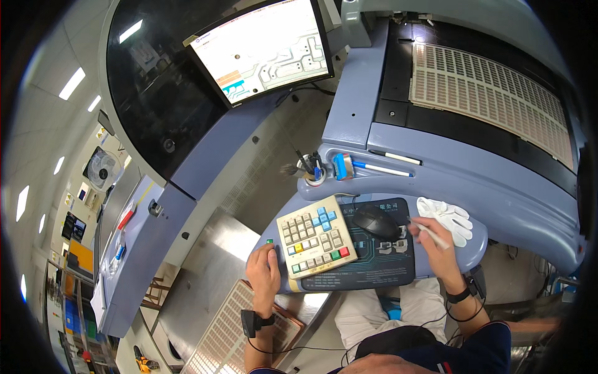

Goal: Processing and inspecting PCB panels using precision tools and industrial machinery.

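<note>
My left hand (263, 272) rests at the left edge of the curved console, its fingers curled in and nothing seen in them. Just beyond its fingertips is a small green spot (270, 241). To its right lies a beige keypad (316, 238) with grey, blue and a few coloured keys. My right hand (438, 245) is closed around a white pen (435, 237), beside the right edge of a dark mouse pad (380, 271). On that pad sits a black mouse (375, 222), left of my right hand and apart from it. White gloves (450, 218) lie just beyond it.
A lit monitor (268, 56) shows a circuit pattern. Patterned panels (486, 93) lie on the machine bed at right. Pens (383, 169), a blue-and-white dispenser-like item (342, 166) and a cup of brushes (314, 176) stand behind the keypad. Another panel (240, 330) lies below my left arm.
</note>
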Available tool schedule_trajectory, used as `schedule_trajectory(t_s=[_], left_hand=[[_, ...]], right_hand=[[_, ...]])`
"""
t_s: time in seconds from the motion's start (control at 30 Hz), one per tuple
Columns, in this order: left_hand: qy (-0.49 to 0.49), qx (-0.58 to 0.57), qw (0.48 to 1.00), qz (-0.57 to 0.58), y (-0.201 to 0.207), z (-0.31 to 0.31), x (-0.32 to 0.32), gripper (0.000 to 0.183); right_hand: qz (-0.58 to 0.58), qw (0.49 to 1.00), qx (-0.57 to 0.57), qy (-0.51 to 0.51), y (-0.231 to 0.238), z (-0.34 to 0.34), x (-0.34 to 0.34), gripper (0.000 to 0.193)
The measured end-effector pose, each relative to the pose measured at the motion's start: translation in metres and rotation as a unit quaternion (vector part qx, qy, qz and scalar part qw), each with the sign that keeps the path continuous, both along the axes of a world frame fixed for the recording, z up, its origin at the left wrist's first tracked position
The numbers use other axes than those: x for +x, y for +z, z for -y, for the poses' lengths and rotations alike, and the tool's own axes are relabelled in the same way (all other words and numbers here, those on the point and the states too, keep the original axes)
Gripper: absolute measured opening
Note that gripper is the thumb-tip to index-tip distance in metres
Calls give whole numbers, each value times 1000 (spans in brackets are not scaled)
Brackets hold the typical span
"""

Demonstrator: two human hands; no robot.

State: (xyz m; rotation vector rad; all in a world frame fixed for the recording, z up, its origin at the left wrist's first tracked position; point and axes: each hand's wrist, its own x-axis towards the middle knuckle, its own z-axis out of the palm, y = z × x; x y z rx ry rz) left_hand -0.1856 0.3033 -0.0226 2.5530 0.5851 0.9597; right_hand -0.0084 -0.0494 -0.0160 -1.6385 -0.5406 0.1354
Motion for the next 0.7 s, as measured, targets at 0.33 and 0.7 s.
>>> schedule_trajectory(t_s=[0.33, 0.7], left_hand=[[-20, 25, 999, 18, 0, 3, -3, 19], [-25, 25, 999, 30, -3, -3, 1, 19]], right_hand=[[-24, 992, 122, 20, 7, 8, 11, 63], [-270, 680, 677, -80, 87, 188, 244, 48]])
